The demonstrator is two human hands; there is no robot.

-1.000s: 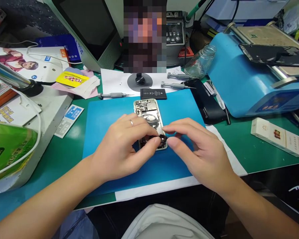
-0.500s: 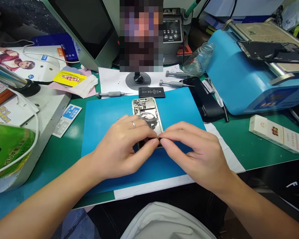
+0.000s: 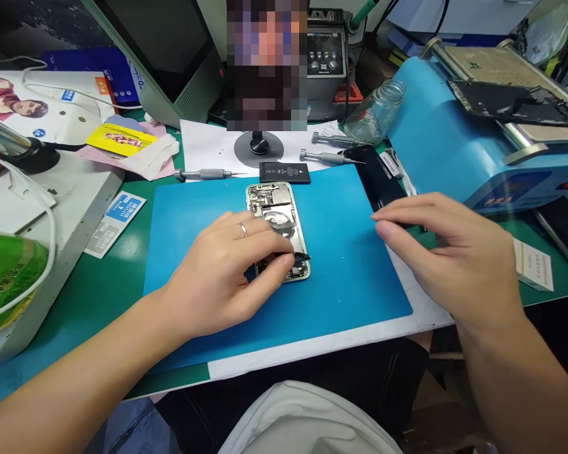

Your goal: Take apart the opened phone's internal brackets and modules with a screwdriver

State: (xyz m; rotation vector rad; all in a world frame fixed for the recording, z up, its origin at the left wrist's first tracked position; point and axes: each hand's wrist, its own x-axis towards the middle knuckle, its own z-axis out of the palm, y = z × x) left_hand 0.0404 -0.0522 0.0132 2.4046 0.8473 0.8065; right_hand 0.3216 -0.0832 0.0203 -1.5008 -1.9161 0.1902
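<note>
An opened phone [image 3: 291,230] with bare internals lies on the blue mat [image 3: 350,265]. My left hand [image 3: 231,265], with a ring on one finger, is closed in a pinch on a small black part [image 3: 301,256]. That part sits over the lower end of the phone; whether it touches the phone I cannot tell. Held above the mat's right edge, my right hand [image 3: 454,252] has thumb and forefinger pinched together, and anything between their tips is too small to make out. Just beyond the phone lies a black phone battery [image 3: 284,173].
Precision screwdrivers [image 3: 211,174] lie along the back, near a round stand base [image 3: 259,149]. A glass jar [image 3: 378,110] and a blue machine [image 3: 435,139] stand at the right. A cigarette box [image 3: 534,265] is beyond my right hand. A card [image 3: 115,224] lies left of the mat.
My right hand has left the phone and moved right, over the mat's edge. My left hand stays at the phone with the black part, which now shows more. The view has shifted slightly.
</note>
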